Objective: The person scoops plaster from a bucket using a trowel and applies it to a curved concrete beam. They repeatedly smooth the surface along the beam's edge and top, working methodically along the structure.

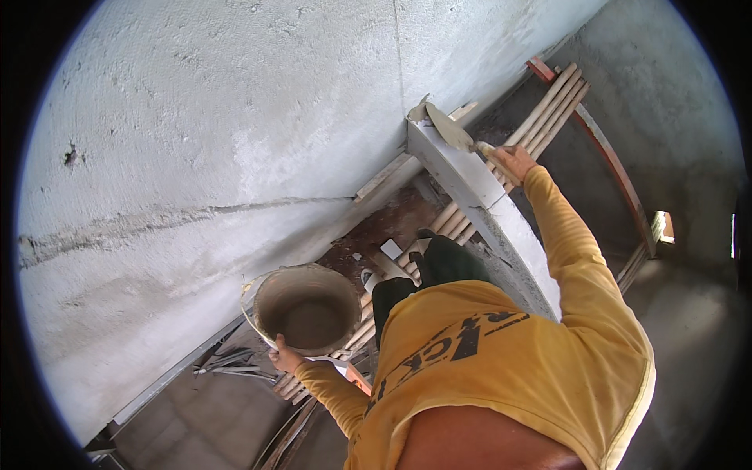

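My left hand (287, 356) is closed on the rim of a round bucket (262, 294), which tilts so that its mouth faces up at me. Grey wet mortar (312, 323) lies in the bottom of it. Out to the right, my right hand (515, 163) is wrapped round the handle of a pointed trowel (449, 129). The trowel's blade rests at the end of a low wall of pale blocks (470, 174), where it meets the plastered wall. A dab of mortar (419, 111) sits at that corner, beside the blade's edge.
A plastered wall (235, 102) with a rough crack fills the left. Bundled bamboo poles (552, 110) run under and past the block wall as a platform. Reddish metal frame bars (615, 168) stand at the right. Scraps (231, 362) lie on the floor far below.
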A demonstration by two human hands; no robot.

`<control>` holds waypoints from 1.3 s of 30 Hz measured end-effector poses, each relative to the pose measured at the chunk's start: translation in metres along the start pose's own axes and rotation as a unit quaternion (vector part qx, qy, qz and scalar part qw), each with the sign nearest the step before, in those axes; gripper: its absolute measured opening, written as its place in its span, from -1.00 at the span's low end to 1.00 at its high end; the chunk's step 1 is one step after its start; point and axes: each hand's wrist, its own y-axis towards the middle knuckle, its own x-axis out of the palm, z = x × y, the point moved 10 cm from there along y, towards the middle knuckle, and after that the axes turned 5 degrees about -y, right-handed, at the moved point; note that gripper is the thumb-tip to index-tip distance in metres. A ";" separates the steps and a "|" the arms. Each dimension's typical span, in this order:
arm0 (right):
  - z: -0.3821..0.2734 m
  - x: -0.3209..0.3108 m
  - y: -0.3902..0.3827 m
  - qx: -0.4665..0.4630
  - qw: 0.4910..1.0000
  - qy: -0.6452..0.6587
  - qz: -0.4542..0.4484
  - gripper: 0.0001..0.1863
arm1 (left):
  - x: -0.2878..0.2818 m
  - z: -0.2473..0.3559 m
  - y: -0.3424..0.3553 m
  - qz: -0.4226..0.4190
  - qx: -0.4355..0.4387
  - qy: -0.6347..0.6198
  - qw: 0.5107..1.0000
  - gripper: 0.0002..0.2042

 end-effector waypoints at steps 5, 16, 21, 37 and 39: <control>0.008 -0.010 -0.013 0.012 0.992 -0.110 0.055 -0.39 | -0.001 0.006 -0.005 0.009 0.004 0.025 1.000 -0.70; 0.011 0.010 -0.039 -0.020 0.958 -0.260 0.121 -0.51 | 0.015 -0.006 -0.002 -0.034 0.008 0.015 0.999 -0.67; -0.011 0.000 -0.025 -0.009 0.951 -0.260 0.164 -0.47 | 0.015 -0.015 0.007 -0.017 0.019 0.058 0.998 -0.60; 0.047 -0.018 0.041 0.016 0.996 0.078 -0.026 -0.53 | 0.016 -0.014 0.009 -0.020 0.032 0.074 0.997 -0.62; 0.059 -0.012 0.051 0.094 0.986 0.104 -0.091 -0.54 | 0.017 -0.006 0.002 -0.024 0.038 0.092 0.995 -0.62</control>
